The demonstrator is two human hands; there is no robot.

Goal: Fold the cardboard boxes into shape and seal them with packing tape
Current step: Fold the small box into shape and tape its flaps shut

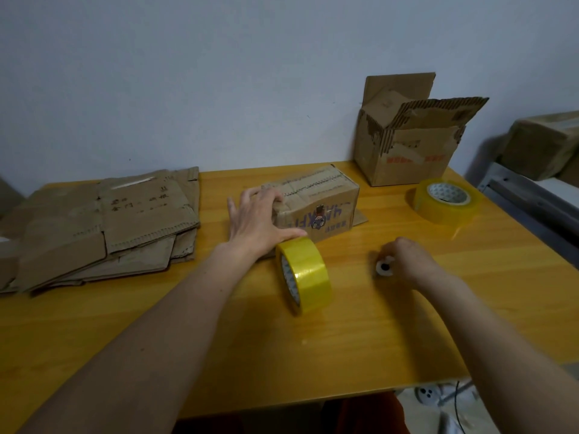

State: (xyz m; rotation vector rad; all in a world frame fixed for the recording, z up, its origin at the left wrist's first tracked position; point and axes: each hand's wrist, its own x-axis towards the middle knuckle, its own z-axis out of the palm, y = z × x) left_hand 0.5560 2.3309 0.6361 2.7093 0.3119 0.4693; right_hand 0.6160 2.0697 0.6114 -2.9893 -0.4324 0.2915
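Mid-frame, our left hand (257,216) spreads wide over the near end of the small box (316,205), steadying it on the table (376,339); its long axis runs toward the upper right. A tape roll (305,274) stands on edge below it. Our right hand (404,258) curls around something small, perhaps a cutter.

Front of table (360,355) free; tape roll (303,274) upright centre, flat cardboard stack (103,227) blocks left.
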